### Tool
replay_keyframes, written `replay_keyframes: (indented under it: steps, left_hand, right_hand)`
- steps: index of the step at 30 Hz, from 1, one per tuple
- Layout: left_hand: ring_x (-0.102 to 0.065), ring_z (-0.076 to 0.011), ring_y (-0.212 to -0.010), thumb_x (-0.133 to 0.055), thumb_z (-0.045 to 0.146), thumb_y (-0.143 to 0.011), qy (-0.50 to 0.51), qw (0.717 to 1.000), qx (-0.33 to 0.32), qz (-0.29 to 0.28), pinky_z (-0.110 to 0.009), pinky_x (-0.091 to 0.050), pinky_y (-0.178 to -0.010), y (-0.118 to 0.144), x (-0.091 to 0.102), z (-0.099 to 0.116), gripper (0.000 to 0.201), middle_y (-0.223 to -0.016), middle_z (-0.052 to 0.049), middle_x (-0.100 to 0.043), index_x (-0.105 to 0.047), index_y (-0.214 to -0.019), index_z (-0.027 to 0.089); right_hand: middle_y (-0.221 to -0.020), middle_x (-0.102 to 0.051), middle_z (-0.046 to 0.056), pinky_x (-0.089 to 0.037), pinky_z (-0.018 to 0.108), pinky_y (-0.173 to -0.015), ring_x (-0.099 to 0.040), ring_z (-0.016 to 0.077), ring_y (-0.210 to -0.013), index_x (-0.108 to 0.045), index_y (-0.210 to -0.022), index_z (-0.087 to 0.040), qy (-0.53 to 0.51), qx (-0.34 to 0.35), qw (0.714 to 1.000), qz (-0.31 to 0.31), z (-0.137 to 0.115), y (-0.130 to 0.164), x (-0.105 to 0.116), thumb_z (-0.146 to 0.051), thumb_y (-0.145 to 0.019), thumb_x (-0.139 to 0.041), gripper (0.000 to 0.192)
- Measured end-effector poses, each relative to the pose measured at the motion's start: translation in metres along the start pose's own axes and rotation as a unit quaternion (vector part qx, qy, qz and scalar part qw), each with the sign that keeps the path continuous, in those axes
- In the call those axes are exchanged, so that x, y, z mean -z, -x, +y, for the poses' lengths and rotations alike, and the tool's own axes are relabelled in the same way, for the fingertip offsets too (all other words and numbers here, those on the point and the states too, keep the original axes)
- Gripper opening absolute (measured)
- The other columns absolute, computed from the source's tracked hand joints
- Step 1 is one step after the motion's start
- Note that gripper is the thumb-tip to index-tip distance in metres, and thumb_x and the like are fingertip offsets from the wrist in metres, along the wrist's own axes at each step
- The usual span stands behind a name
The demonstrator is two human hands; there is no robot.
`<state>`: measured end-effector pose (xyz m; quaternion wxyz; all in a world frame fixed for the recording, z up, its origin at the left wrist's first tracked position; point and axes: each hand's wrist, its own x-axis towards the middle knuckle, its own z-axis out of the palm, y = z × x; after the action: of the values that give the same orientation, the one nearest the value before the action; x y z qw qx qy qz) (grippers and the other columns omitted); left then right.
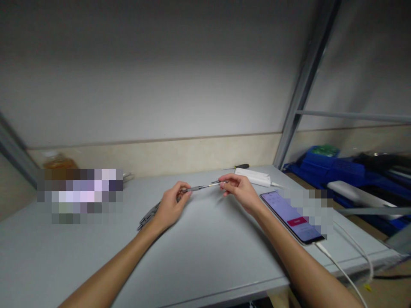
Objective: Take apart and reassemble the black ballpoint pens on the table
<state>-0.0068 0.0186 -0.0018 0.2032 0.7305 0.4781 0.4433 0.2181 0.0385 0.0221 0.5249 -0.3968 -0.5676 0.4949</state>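
A slim screwdriver point(195, 188) with a dark grey handle and a thin silver shaft is held nearly level above the grey table. My left hand point(171, 205) is closed round its handle end. The fingers of my right hand point(239, 190) pinch the far end of the shaft, hiding its tip. A thin dark piece point(215, 182) juts out from these right fingertips; its kind is too small to tell. Under and beside my left wrist, several slim grey tools point(147, 217) lie together on the table, partly covered by the hand.
A phone point(290, 216) with a lit screen and white cable lies right of my right forearm. Behind it are a white power strip-like block point(253, 177) and a black-handled screwdriver point(241, 166). A blurred-out patch covers items at left. Metal posts point(297, 102) frame the table point(205, 256).
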Motion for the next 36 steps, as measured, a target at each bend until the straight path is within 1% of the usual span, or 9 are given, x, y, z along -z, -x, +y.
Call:
replay_keyframes:
  steps: [1,3,7,11,14,20,23,29,36]
  left_hand:
    - [-0.055,-0.0133,-0.068,-0.048,0.039,-0.083,-0.005,1.0,0.002,0.007,-0.023,-0.041,-0.065,0.0,0.001,0.0,0.023,-0.074,0.0,-0.06,-0.053,-0.091,0.018]
    - [-0.054,-0.0136,-0.064,-0.044,0.04,-0.085,-0.021,1.0,0.007,0.014,-0.023,-0.04,-0.062,0.0,0.002,0.002,0.026,-0.067,0.0,-0.059,-0.055,-0.082,0.017]
    - [-0.044,-0.011,-0.052,-0.036,0.044,-0.087,-0.061,0.998,0.014,0.025,-0.022,-0.034,-0.055,-0.001,0.003,0.005,0.039,-0.053,0.003,-0.049,-0.05,-0.062,0.018]
    - [-0.041,-0.0108,-0.048,-0.031,0.049,-0.088,-0.051,0.997,0.044,0.048,-0.022,-0.031,-0.05,-0.002,0.004,0.001,0.046,-0.048,0.004,-0.043,-0.048,-0.058,0.018]
    - [-0.038,-0.0105,-0.046,-0.03,0.052,-0.087,-0.036,0.995,0.063,0.064,-0.022,-0.03,-0.048,-0.003,0.005,-0.003,0.048,-0.047,0.004,-0.041,-0.044,-0.056,0.019]
    - [-0.037,-0.0104,-0.046,-0.031,0.051,-0.088,-0.035,0.993,0.07,0.094,-0.022,-0.03,-0.048,-0.004,0.008,-0.005,0.046,-0.047,0.005,-0.038,-0.042,-0.056,0.019]
    - [-0.038,-0.0111,-0.046,-0.029,0.051,-0.088,-0.041,0.992,0.066,0.097,-0.023,-0.03,-0.048,-0.004,0.008,-0.004,0.047,-0.047,0.004,-0.038,-0.041,-0.055,0.019]
    - [-0.037,-0.0111,-0.046,-0.029,0.053,-0.087,-0.044,0.992,0.07,0.092,-0.023,-0.03,-0.047,-0.005,0.007,-0.005,0.047,-0.048,0.004,-0.038,-0.041,-0.056,0.019]
    - [-0.036,-0.0102,-0.045,-0.032,0.055,-0.086,-0.02,0.994,0.074,0.082,-0.022,-0.029,-0.046,-0.004,0.005,-0.008,0.048,-0.048,0.005,-0.039,-0.044,-0.056,0.019]
  right_hand:
    - [-0.062,-0.061,0.001,-0.048,0.026,-0.054,-0.054,0.0108,-0.054,-0.067,-0.08,-0.013,-0.013,0.001,1.0,0.001,0.0,0.0,0.0,-0.029,-0.056,-0.074,0.03]
    - [-0.065,-0.061,0.001,-0.048,0.026,-0.054,-0.055,0.0115,-0.057,-0.067,-0.082,-0.013,-0.027,0.006,1.0,0.0,0.0,0.001,-0.001,-0.028,-0.054,-0.076,0.033]
    - [-0.062,-0.061,0.001,-0.048,0.028,-0.058,-0.055,0.0107,-0.053,-0.067,-0.084,-0.012,-0.015,0.006,1.0,-0.001,0.003,0.0,0.0,-0.029,-0.055,-0.076,0.034]
    - [-0.064,-0.063,0.002,-0.048,0.03,-0.062,-0.057,0.0123,-0.054,-0.068,-0.082,-0.013,-0.008,0.027,1.0,0.012,0.005,-0.002,0.002,-0.029,-0.056,-0.076,0.032]
    - [-0.062,-0.062,0.001,-0.048,0.031,-0.063,-0.056,0.0123,-0.055,-0.068,-0.082,-0.014,-0.026,0.03,0.999,0.03,0.005,-0.004,0.003,-0.029,-0.055,-0.075,0.032]
    - [-0.068,-0.061,0.002,-0.05,0.029,-0.06,-0.055,0.013,-0.063,-0.069,-0.08,-0.015,-0.092,0.046,0.988,0.118,0.002,-0.007,0.006,-0.024,-0.055,-0.072,0.027]
    - [-0.069,-0.061,0.003,-0.051,0.029,-0.06,-0.055,0.0142,-0.066,-0.069,-0.079,-0.016,-0.095,0.053,0.984,0.14,0.001,-0.007,0.007,-0.024,-0.055,-0.072,0.025]
    - [-0.07,-0.061,0.004,-0.051,0.03,-0.059,-0.055,0.0138,-0.063,-0.069,-0.08,-0.015,-0.07,0.061,0.988,0.123,0.003,-0.007,0.007,-0.025,-0.058,-0.07,0.024]
    - [-0.066,-0.063,0.002,-0.051,0.03,-0.062,-0.056,0.0129,-0.061,-0.07,-0.077,-0.015,-0.078,0.044,0.992,0.09,0.003,-0.006,0.005,-0.024,-0.055,-0.073,0.024]
